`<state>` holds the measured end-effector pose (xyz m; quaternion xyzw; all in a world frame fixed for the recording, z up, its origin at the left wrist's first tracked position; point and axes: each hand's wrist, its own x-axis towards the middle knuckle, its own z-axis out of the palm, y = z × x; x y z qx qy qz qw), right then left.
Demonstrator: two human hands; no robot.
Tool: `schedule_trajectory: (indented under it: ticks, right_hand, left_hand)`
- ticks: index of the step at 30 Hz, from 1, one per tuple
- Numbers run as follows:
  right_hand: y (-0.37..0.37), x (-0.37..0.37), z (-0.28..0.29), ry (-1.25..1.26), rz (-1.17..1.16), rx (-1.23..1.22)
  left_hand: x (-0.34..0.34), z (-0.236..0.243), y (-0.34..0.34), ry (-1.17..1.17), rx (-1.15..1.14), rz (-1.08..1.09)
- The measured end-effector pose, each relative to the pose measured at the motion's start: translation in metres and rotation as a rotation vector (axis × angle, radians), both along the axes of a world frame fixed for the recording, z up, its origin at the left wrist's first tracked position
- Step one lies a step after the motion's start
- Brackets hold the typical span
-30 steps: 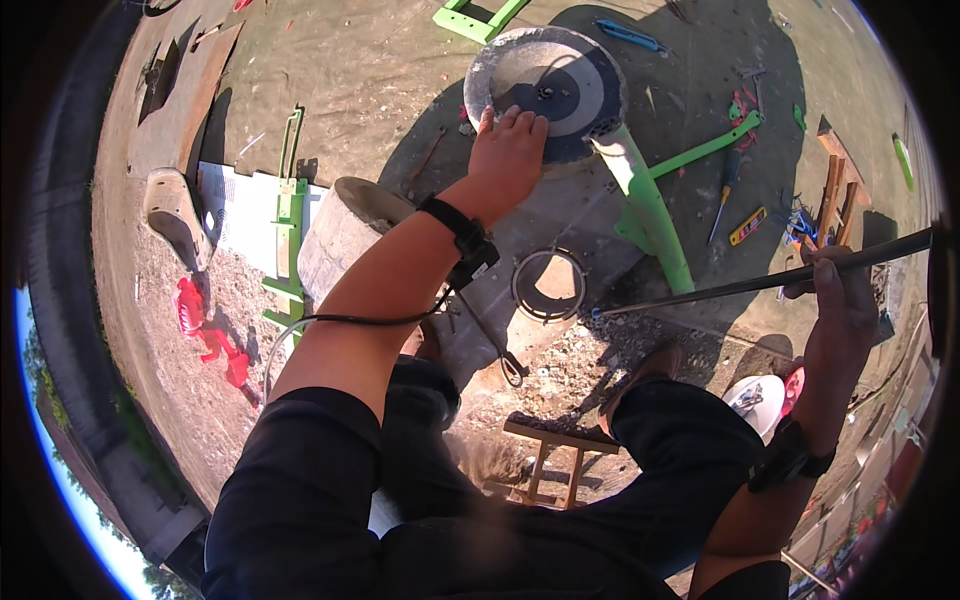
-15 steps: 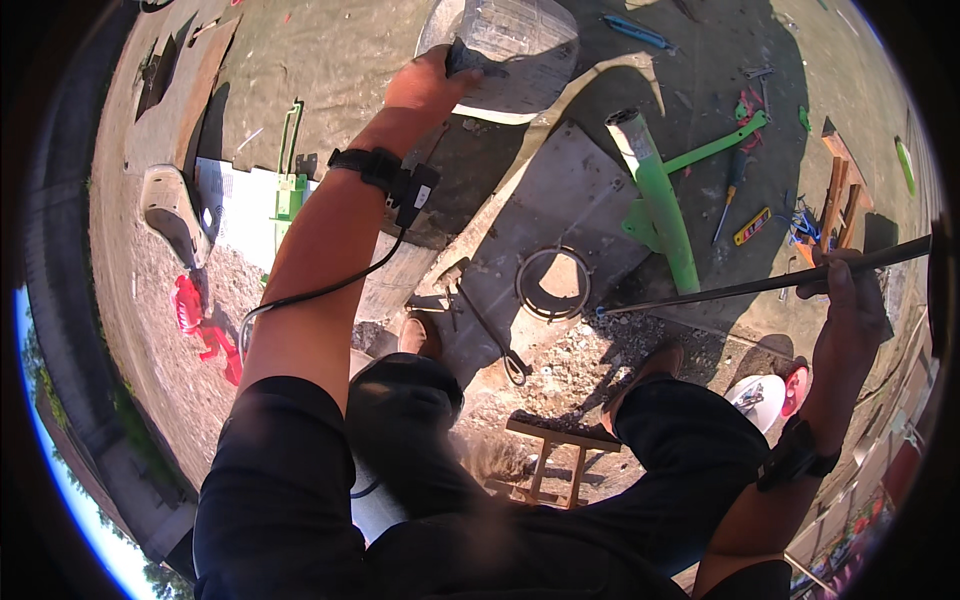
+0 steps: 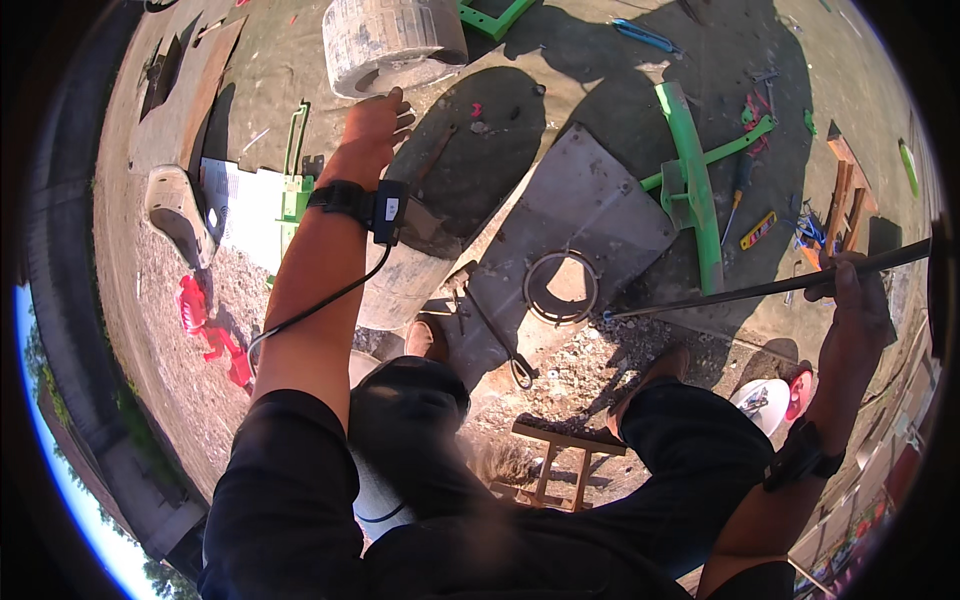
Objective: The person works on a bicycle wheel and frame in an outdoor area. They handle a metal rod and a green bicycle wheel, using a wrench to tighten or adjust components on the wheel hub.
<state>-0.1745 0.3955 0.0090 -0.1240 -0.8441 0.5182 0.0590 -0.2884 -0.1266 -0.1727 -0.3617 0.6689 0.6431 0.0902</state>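
Grey wheel (image 3: 395, 42) is already clear of metal plate (image 3: 585, 205), just beyond left grip (image 3: 374, 130); fingers spread, contact can't be told. Dark bar (image 3: 760, 291) is pinched in right grip (image 3: 853, 298). Ring (image 3: 531, 290) on plate is uncovered.

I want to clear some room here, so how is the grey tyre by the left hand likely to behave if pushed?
The tyre would probably roll, as its outside is round and it seems to stand on its tread. That tread looks broad, so tipping sideways seems less likely. Its grooved surface should offer some grip.
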Motion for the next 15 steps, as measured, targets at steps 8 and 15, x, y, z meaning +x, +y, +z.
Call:
schedule_trajectory:
  ticks: [8,15]
  right_hand:
    - [0.007,-0.002,0.0,0.001,0.063,0.049]
    - [0.001,-0.002,0.004,-0.015,0.056,0.078]
  left_hand:
    - [0.039,-0.004,-0.012,-0.003,-0.601,-0.511]
    - [0.14,0.066,0.016,0.028,-1.083,-1.379]
